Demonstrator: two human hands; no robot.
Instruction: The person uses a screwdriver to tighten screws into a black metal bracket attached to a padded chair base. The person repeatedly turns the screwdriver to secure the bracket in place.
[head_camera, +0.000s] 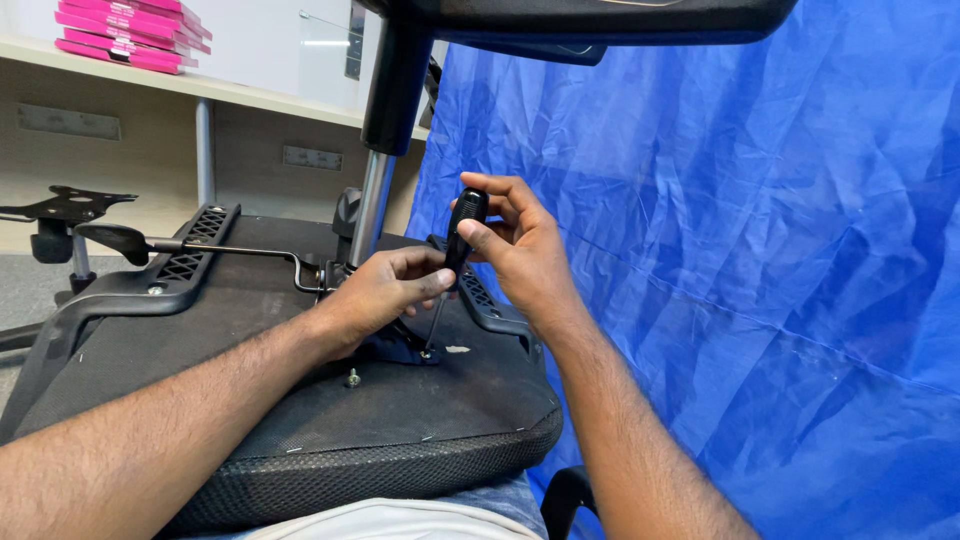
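Observation:
An upturned office chair seat (300, 400) lies across my lap with its black underside facing up. My right hand (520, 250) grips the black handle of a screwdriver (462, 225), held nearly upright. Its metal shaft runs down to a screw at the black mechanism plate (405, 348). My left hand (385, 290) pinches the shaft just below the handle, steadying it. A loose silver screw (352, 378) stands on the seat underside just in front of the plate.
A black armrest bracket (150, 290) and a lever rod (220, 250) sit on the seat's left side. The chair's gas column (375, 200) rises behind. Blue tarpaulin (750, 250) hangs at the right. Pink boxes (130, 35) lie on a shelf at top left.

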